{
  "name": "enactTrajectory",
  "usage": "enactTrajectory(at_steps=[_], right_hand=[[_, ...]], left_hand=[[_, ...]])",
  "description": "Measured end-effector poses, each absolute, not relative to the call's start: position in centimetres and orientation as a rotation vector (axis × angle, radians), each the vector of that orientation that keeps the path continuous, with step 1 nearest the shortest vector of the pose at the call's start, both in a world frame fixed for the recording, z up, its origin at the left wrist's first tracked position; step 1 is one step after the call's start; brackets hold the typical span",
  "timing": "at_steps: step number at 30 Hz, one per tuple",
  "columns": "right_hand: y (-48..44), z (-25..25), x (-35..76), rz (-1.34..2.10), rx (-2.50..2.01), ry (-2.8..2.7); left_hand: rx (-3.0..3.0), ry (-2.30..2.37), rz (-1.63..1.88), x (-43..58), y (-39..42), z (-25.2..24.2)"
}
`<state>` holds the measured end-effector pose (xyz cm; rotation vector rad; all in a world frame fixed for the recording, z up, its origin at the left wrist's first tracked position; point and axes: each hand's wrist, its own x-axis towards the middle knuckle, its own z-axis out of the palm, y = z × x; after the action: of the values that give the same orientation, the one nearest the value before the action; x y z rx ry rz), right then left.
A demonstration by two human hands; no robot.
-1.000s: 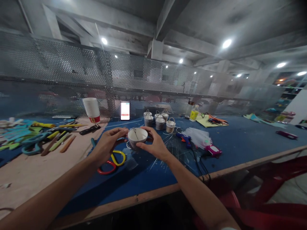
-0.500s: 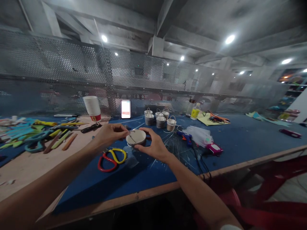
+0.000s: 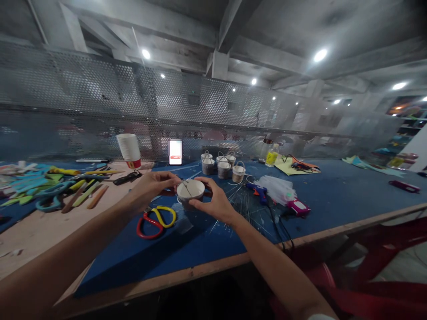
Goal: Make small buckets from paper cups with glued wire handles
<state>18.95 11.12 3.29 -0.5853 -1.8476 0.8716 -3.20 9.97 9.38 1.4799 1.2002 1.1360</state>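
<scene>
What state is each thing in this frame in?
Cup: held roughly upright, open-topped
Left hand: fingertips at cup's rim, grip unclear
Right hand: gripping cup's side
Scissors: lying down, blades hidden
Phone: propped upright, screen lit
Paper cups: nested in a stack
Small buckets: standing, handles raised
Glue gun: lying down

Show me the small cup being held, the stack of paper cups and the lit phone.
small cup (image 3: pixel 195 190): head view, on its pale inside
stack of paper cups (image 3: pixel 129 148): head view, on its white side
phone (image 3: pixel 175 152): head view, on its screen
</scene>
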Motion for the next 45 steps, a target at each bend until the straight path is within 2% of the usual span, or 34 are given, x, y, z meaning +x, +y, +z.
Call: enactTrajectory(at_steps=[9, 15, 19, 27, 36, 45], right_hand=[[11.0, 3.0, 18.7, 0.813, -0.604, -1.870], [11.4, 3.1, 18.6, 1.012, -0.572, -1.676], [11.6, 3.3, 18.4, 1.097, -0.552, -1.555], [11.2, 3.0, 17.7, 1.125, -0.562, -1.568], [10.0, 6.6, 19.3, 0.784, -0.536, -1.813], [10.0, 7.4, 18.4, 0.735, -0.517, -1.880]], left_hand=[[1.548, 1.268, 1.101, -3.3, 10.5, 9.0], [1.523, 1.111, 1.273, -3.1, 9.0, 8.2], [1.678, 1.046, 1.173, -2.4, 7.8, 7.2], [1.751, 1.171, 1.300, -0.3, 7.9, 5.1], [1.664, 1.066, 1.250, -0.2, 7.5, 4.4], [1.679, 1.059, 1.242, -0.7, 7.8, 3.8]])
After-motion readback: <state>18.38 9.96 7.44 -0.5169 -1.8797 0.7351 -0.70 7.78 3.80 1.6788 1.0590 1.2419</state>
